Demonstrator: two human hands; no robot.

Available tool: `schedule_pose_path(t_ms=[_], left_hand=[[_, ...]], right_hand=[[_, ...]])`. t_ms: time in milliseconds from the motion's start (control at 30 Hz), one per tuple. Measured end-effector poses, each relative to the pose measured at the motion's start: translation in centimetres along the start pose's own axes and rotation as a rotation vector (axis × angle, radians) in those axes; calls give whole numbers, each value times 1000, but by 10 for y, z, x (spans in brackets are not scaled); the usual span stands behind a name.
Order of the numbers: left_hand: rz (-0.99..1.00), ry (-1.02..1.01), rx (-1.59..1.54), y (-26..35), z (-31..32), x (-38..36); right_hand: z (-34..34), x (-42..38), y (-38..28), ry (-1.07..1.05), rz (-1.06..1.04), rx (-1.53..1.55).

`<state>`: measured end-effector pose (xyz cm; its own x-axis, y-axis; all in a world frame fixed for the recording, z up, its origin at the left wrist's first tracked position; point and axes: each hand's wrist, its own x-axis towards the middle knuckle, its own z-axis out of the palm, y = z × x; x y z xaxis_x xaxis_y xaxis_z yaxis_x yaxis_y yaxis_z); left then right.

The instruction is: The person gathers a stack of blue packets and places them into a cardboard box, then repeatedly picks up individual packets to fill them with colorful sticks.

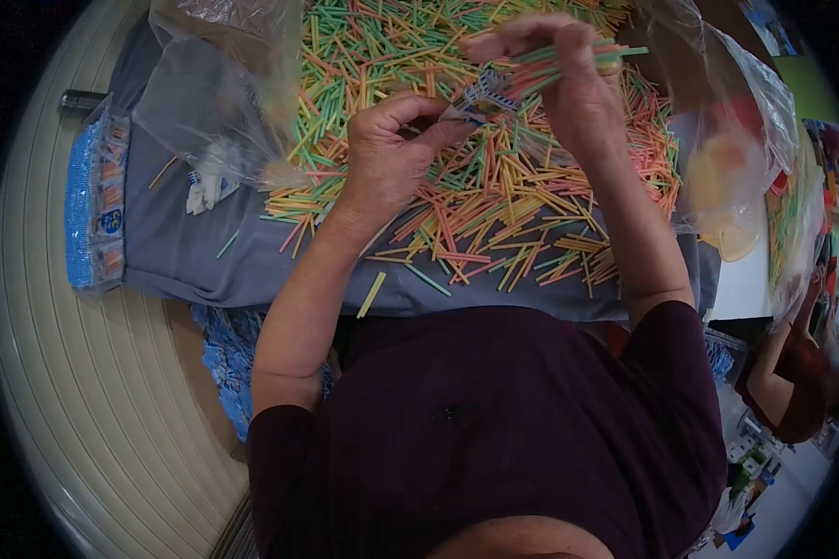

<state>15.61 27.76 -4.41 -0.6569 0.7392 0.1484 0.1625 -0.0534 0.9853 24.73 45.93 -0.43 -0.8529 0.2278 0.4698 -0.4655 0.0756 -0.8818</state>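
Note:
My left hand (391, 149) is closed, with thumb and fingers pinching the edge of a small printed plastic bag (487, 96) in blue and white. My right hand (583, 102) grips a bundle of thin pastel sticks (541, 71) in pink, green and yellow. One end of the bundle points toward the bag's mouth and overlaps it in this view; the other end pokes out past my fingers on the right. Both hands are over a wide heap of loose sticks (494, 205) in the same colours.
A grey cloth (205, 252) covers the table. On its left lie a blue printed pack (93, 200) and crumpled white-and-blue bags (212, 177). Clear plastic sheeting (214, 102) flanks the heap. At the far right, another person's arm (776, 359) is near more sticks.

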Motion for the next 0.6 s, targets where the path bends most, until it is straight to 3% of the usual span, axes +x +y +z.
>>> schedule_pose_path(t_ms=[67,200,267,400,600], left_hand=[[25,19,-33,0,3,1],[22,-3,46,0,4,-2],[-8,11,-63,-4,4,-3],[-23,11,-212,-9,8,1],[50,12,-178,-12,11,6]], right_hand=[[5,-4,-5,-23,48,-329],[11,-3,11,-8,-49,-254],[13,-3,5,-16,47,-105],[-8,9,-3,-111,118,-119],[1,10,-10,-177,12,-577]])
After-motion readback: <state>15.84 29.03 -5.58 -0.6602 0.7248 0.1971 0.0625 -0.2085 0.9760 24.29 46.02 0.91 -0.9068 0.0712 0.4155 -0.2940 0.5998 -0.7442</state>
